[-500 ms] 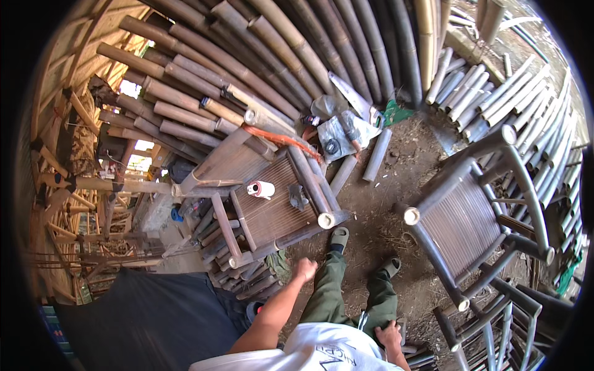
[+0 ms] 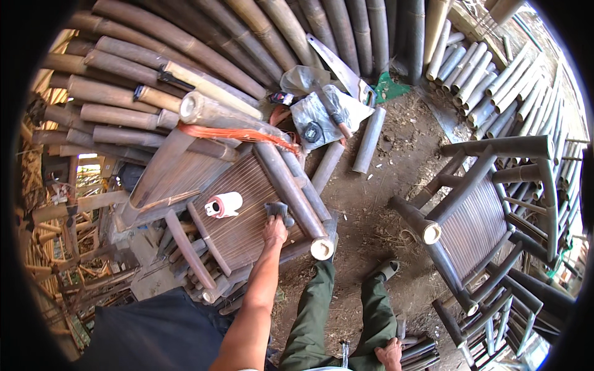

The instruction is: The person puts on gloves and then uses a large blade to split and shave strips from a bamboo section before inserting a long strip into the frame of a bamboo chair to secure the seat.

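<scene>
Small grey pad (image 2: 276,209) on slatted bamboo chair seat (image 2: 238,216), near thick bamboo rail (image 2: 291,188) at seat's right edge. Left hand (image 2: 275,230) reaching it, fingers touching pad; closed or not, cannot tell. White roll (image 2: 224,204) lying toward seat's left. Right hand (image 2: 390,354) low beside leg, fingers curled on dark bamboo pieces (image 2: 417,349).

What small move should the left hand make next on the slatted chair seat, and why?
Probably close on the small grey block and lift it: the left hand has its fingertips at it on the bamboo chair seat, while the right hand rests low by the knee.
</scene>
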{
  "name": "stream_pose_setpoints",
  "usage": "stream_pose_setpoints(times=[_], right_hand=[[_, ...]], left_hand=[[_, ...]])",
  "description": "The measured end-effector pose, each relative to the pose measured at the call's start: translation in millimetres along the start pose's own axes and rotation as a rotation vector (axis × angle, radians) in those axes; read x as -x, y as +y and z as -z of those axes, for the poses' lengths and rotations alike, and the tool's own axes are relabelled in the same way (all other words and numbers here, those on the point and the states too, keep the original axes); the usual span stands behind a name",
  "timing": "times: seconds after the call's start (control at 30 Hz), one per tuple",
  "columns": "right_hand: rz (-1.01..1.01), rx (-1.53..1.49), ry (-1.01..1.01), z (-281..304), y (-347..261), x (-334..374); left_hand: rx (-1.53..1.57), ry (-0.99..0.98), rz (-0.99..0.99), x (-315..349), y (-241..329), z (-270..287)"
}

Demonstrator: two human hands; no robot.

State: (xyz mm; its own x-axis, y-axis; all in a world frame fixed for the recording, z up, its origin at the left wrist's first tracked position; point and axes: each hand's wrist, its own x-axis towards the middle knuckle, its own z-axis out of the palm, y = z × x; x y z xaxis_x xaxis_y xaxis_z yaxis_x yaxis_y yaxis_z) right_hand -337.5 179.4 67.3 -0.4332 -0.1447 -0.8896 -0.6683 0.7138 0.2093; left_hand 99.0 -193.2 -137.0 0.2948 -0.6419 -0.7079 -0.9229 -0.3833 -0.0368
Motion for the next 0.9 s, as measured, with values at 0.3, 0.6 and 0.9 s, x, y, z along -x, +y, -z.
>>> stream_pose_setpoints(times=[0.3,0.6,0.9], right_hand=[[0.799,-0.508,0.149,145,-108,-26],[0.905,-0.999,-0.59,256,-184,5],[0.824,-1.628,-0.324,260,-58,7]], left_hand=[[1.497,-0.027,-0.104,130,9,36],[1.635,-0.756,-0.233,313,180,82],[1.197,-0.629,-0.494,414,270,76]])
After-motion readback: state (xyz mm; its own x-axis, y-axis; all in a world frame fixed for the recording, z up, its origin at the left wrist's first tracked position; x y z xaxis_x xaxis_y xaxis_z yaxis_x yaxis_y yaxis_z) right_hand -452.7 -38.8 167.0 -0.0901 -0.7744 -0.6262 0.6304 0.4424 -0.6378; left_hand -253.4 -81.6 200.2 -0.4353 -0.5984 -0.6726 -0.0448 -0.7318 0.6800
